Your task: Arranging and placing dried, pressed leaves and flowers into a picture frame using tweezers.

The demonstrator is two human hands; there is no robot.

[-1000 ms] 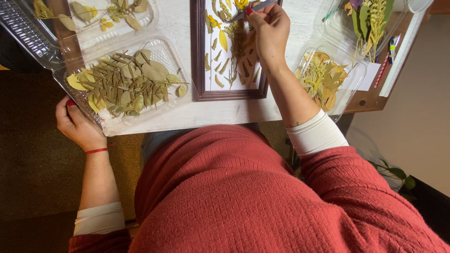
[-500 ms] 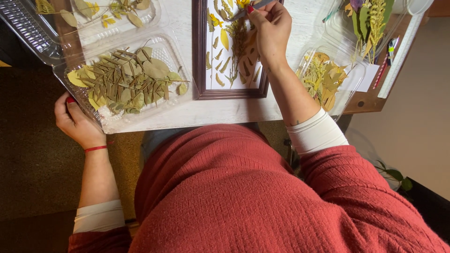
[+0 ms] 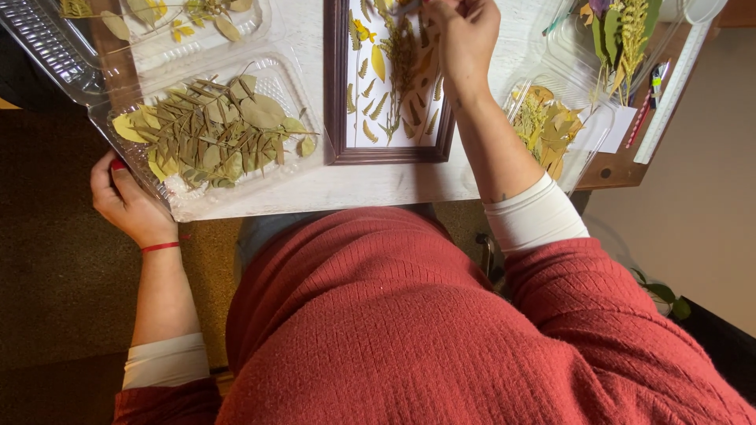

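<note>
One dark wooden frame (image 3: 339, 94) on the pale worktop (image 3: 378, 185), white backing set with pressed ferns and yellow leaves; right hand (image 3: 465, 35) over its upper right edge, fingers drawn together, what they pinch cannot be told. Three clear plastic trays of dried leaves: left hand (image 3: 126, 201) curled on the edge of the nearest tray (image 3: 189, 205), one behind (image 3: 260, 31), one right of the frame (image 3: 598, 134).

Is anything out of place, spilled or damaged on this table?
The clear tray of dried leaves hangs partly over the table edge, where the left hand holds its corner. Nothing looks spilled or broken; the right hand works over the dark frame.
</note>
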